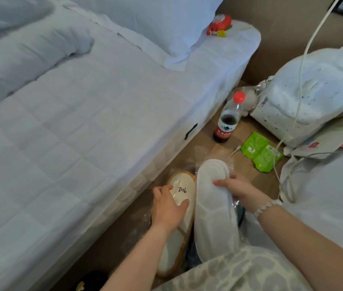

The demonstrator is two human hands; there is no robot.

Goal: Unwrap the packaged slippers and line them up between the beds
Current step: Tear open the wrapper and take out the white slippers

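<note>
Two slippers are in the gap between the beds. A white slipper with a tan rim point(182, 185), marked in black pen and still under clear plastic, lies on the floor; my left hand point(167, 206) grips its edge, thumb across the top. My right hand point(236, 190) holds a plain white slipper point(213, 206) sole-up, fingers curled over its side. Loose clear wrapping point(198, 156) lies crumpled around both.
The left bed point(82, 122) runs along the gap; the right bed point(330, 196) sits beside me. On the brown floor stand a red-capped bottle point(227, 120), green packets point(258, 151), a white backpack point(305, 101) and a trailing white cable point(300, 80).
</note>
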